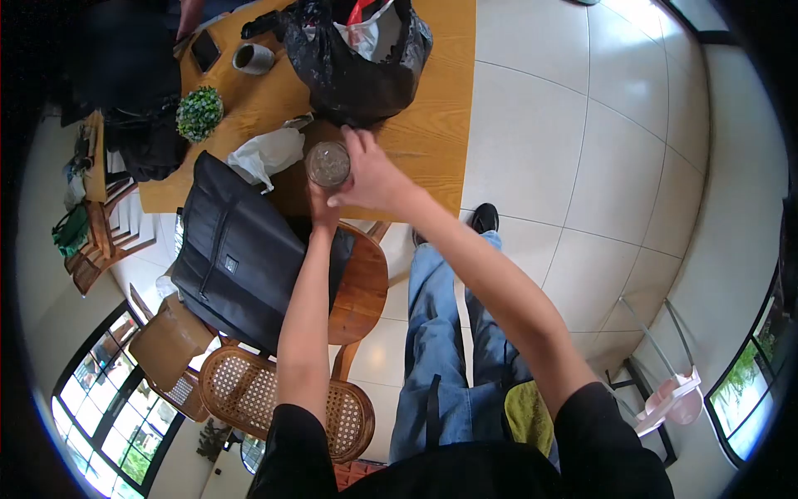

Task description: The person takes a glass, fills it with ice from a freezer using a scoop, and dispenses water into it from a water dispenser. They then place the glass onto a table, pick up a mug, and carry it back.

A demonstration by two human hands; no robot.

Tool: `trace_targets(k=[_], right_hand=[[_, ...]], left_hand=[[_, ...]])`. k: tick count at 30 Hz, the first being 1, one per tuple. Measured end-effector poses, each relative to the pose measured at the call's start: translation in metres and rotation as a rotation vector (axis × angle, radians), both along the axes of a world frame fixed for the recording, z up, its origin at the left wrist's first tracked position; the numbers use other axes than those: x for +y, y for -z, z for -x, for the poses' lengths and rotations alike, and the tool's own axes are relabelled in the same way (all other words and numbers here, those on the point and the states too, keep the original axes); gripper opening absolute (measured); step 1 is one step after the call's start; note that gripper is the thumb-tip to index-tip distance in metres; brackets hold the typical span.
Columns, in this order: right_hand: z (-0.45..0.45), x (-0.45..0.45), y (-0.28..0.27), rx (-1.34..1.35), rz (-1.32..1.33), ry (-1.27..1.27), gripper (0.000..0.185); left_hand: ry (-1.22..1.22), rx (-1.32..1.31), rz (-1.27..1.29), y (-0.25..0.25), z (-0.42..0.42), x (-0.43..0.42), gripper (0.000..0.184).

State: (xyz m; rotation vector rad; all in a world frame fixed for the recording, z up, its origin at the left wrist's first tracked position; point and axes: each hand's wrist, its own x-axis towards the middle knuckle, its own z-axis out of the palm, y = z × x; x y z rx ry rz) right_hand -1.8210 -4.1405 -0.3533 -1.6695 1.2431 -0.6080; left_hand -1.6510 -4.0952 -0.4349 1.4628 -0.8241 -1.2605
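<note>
A clear drinking glass [329, 164], seen from above its rim, is over the near part of the wooden table. My left hand [322, 206] holds it from the near side, with most of its fingers hidden behind the glass. At the right side of the glass is my right hand [371, 176], its fingers stretched forward and its thumb apart. Just beyond those fingertips stands a black plastic bag [353, 87], its mouth open on white and red wrapping. A crumpled white plastic bag [270, 154] lies left of the glass.
On the wooden table [432, 125] are a small potted plant [199, 114], a grey cup [253, 59] and a phone [204, 51]. A large black bag [241, 258] rests against the near edge, by a wooden chair [363, 291]. Another person's arm [189, 17] shows at the far left.
</note>
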Motion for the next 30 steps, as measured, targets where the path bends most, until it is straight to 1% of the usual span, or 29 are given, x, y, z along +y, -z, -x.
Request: trace_targets(k=[2,4,7,8,10,11,12,14,15,16,17,18,19,20,21,22,23,24,25,27,29,30], right_hand=[[0.016,-0.022,-0.021,0.094,-0.173,-0.083,0.103],[0.016,-0.043,-0.023,0.046,-0.113,-0.095,0.101],[-0.009,-0.078,-0.018,-0.014,0.0,-0.105,0.098],[-0.015,-0.085,-0.017,-0.029,0.043,-0.106,0.096],[-0.012,-0.093,-0.033,-0.061,-0.04,-0.111,0.086],[-0.01,-0.095,-0.041,-0.077,-0.082,-0.111,0.081],[-0.002,-0.088,-0.047,-0.11,-0.081,-0.103,0.075],[0.027,-0.057,-0.059,-0.172,-0.051,-0.091,0.063],[0.043,-0.034,-0.062,-0.186,-0.116,-0.069,0.052],[0.062,-0.003,-0.058,-0.283,0.012,-0.001,0.047],[0.082,0.027,-0.075,-0.242,-0.049,0.034,0.041],[0.101,0.059,-0.072,-0.027,-0.232,0.043,0.039],[0.123,0.102,-0.083,-0.124,-0.303,0.117,0.038],[0.149,0.151,-0.08,0.106,-0.298,0.128,0.036],[0.173,0.191,-0.098,0.111,-0.354,0.132,0.04],[0.193,0.217,-0.129,0.162,-0.615,0.072,0.047],[0.214,0.256,-0.142,0.046,-0.446,0.037,0.049],[0.227,0.279,-0.178,0.192,-0.647,-0.021,0.054],[0.243,0.315,-0.183,0.13,-0.582,-0.093,0.058],[0.257,0.354,-0.23,0.115,-0.875,-0.139,0.061],[0.264,0.381,-0.274,0.1,-0.992,-0.136,0.065],[0.265,0.392,-0.292,0.058,-1.025,-0.063,0.069]], left_hand=[[0.085,-0.114,-0.001,-0.001,0.001,0.001,0.046],[0.198,-0.3,-0.011,-0.01,0.008,-0.003,0.046],[0.109,-0.457,0.003,-0.025,0.023,-0.007,0.051],[0.155,-0.471,-0.089,-0.027,0.024,-0.008,0.056],[0.249,-0.499,-0.272,-0.014,0.018,-0.005,0.067],[0.233,-0.487,-0.254,0.011,0.01,0.004,0.068],[0.218,-0.476,-0.234,0.047,0.0,0.018,0.069],[0.13,-0.375,-0.105,0.018,0.022,0.031,0.076],[0.092,-0.325,-0.039,0.001,0.033,0.037,0.082],[0.068,-0.309,-0.118,-0.012,0.046,0.049,0.081],[0.042,-0.291,-0.196,-0.025,0.06,0.061,0.081],[0.017,-0.272,-0.273,-0.038,0.073,0.073,0.08],[0.091,-0.424,-0.229,-0.026,0.077,0.093,0.083],[0.232,-0.613,-0.447,-0.044,0.087,0.112,0.083],[0.257,-0.448,-0.408,-0.046,0.094,0.134,0.082],[0.281,-0.333,-0.477,-0.1,0.112,0.137,0.078],[0.39,-0.459,-0.316,-0.039,0.107,0.179,0.075],[0.472,-0.333,-0.394,-0.041,0.106,0.199,0.071],[0.559,-0.211,-0.477,-0.047,0.107,0.205,0.068],[0.814,-0.335,-0.418,-0.106,0.115,0.199,0.064],[0.964,-0.4,-0.415,-0.133,0.124,0.195,0.061],[1.041,-0.435,-0.421,-0.146,0.126,0.197,0.06]])
